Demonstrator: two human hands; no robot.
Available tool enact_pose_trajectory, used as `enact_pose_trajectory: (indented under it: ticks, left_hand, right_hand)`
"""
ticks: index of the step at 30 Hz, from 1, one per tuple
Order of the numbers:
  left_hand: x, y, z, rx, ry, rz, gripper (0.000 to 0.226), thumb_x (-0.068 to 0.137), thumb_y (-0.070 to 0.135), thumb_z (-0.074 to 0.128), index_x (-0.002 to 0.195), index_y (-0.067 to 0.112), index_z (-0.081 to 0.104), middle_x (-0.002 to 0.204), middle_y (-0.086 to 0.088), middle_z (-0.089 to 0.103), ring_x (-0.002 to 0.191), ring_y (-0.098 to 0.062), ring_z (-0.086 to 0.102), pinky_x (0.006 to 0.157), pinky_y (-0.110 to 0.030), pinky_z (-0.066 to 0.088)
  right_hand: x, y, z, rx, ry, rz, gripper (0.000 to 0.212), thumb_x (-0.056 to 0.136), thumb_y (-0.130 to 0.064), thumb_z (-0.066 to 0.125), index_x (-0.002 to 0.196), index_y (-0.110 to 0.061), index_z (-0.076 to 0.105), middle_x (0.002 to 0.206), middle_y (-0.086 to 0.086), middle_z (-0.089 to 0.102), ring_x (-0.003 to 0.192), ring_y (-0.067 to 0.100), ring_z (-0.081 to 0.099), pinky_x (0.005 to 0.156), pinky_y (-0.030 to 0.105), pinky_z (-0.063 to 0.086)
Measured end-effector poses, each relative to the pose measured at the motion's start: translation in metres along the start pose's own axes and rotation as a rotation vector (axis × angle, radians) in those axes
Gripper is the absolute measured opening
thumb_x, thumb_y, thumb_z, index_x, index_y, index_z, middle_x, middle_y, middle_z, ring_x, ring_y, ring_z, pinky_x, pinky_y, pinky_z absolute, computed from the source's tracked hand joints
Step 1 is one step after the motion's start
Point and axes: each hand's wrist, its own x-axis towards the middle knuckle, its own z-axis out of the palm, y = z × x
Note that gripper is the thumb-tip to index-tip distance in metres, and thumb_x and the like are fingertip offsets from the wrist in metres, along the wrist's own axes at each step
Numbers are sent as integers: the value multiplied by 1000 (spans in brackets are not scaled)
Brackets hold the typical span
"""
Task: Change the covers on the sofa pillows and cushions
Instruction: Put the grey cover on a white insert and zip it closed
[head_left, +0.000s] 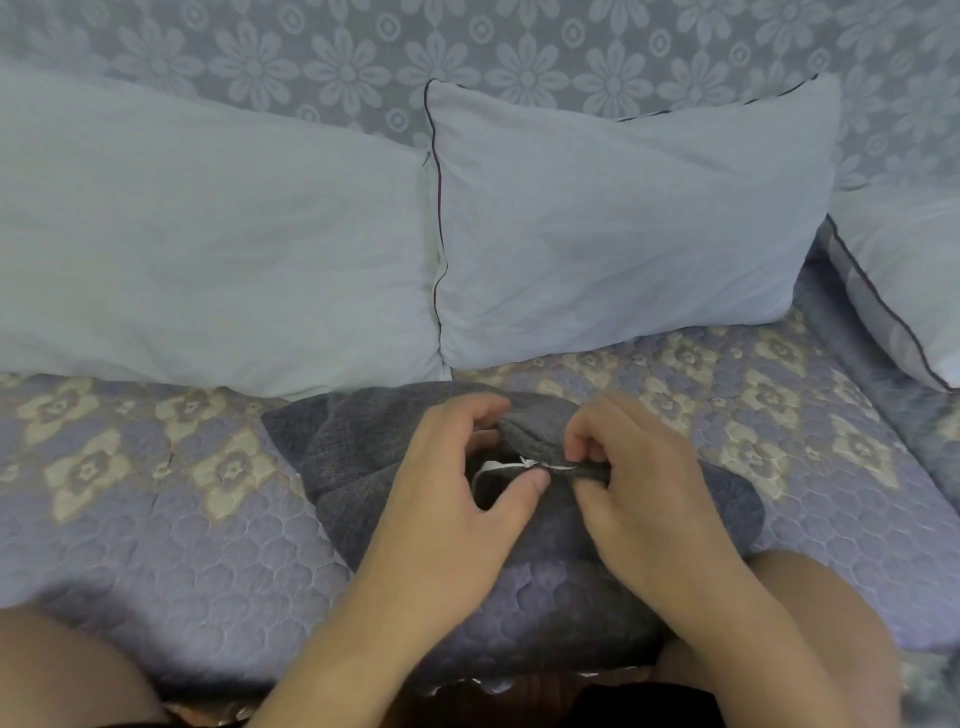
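Down at the bottom edge we've got our bare knees, one on each side, with both forearms reaching forward between them. Going from the left: a big pale blue pillow (208, 234) leans against the flowery sofa back (343, 67), and its bottom edge rests on the quilted purple seat cover (156, 519) with the cream flower pattern.

Mid-seat, just in front of us, lies the dark grey cushion cover (343, 457), kind of crumpled and flat on the quilt. Our left hand (457, 493) has its fingers curled over the cover's edge while the thumb presses in from below, so it's gripping the fabric right at the opening. A bit of white lining or zipper tape (506, 466) shows between the two hands. Our right hand (639, 483) sits close beside the left one, nearly touching, and its fingertips pinch the same edge of the grey cover just right of that white bit. We can't tell whether it's an actual zipper pull in there, too small and blurry.

Behind the hands, a second pale blue pillow (623, 234) with dark piping stands against the sofa back, touching the first one. Far right, a third pillow (904, 280) with the same piping leans in at an angle, partly cut off.
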Motion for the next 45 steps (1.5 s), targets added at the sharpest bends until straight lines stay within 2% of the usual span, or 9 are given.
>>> enact_pose_trajectory:
  ticks: [5,12,17,25,27,33,36,39,45]
  left_hand:
    - [43,-40,-9,618,-139,-44,80,90,32,65,153,40,17,148,5,32,102,-23,65,83,-39,55]
    - [71,-45,-2,373,-31,-31,130,56,88,64,158,33,3,161,3,15,147,-23,29,120,-44,33]
    - [64,-5,42,-38,83,85,102,77,42,82,155,30,17,155,16,17,134,-1,33,108,-23,34]
    - [97,-30,-77,305,197,82,28,82,-2,61,81,26,63,82,9,65,81,-12,61,68,-25,42]
    - [100,-31,-110,344,127,88,32,91,0,58,93,29,72,91,17,73,89,1,63,76,-11,42]
    - [87,-60,-123,1123,-64,-376,47,96,13,44,137,35,53,148,-7,46,132,-34,42,107,-45,41]
    - [57,-36,-78,630,206,-84,35,94,15,57,125,30,63,127,0,59,118,-22,52,94,-36,45]
    - [19,-1,-28,111,118,-112,9,90,24,69,88,32,67,82,13,68,80,-3,63,70,-20,45]
    - [-6,-3,14,-235,129,-224,10,90,20,75,92,28,70,90,16,73,86,1,68,76,-11,49]
  right_hand:
    - [58,5,-61,-38,252,74,33,60,14,55,72,-16,47,65,-4,46,64,15,38,59,19,32]
    - [94,3,-108,144,40,218,13,89,-13,68,88,-24,61,74,-1,68,59,9,53,53,17,39]
    - [86,-13,-106,77,-107,88,43,90,-27,68,56,-15,45,49,-8,37,48,6,33,48,21,28]
    - [74,56,-117,-176,34,180,19,85,-37,74,73,-23,70,64,-10,64,68,7,59,69,34,48]
    - [68,64,-95,-157,4,164,8,84,-38,76,88,-30,75,77,-16,71,79,4,64,76,35,53]
    - [43,46,-28,75,-357,45,21,100,-41,54,98,-27,70,87,-8,70,83,7,63,78,36,50]
    - [32,46,-7,97,-365,72,23,104,-35,48,90,-27,64,79,-6,64,76,10,59,71,34,48]
    - [25,39,6,194,-312,138,24,103,-31,50,80,-28,58,74,-10,59,67,6,53,62,20,40]
    - [7,19,18,445,-323,253,15,100,-26,57,88,-26,67,82,-4,68,78,15,62,69,28,49]
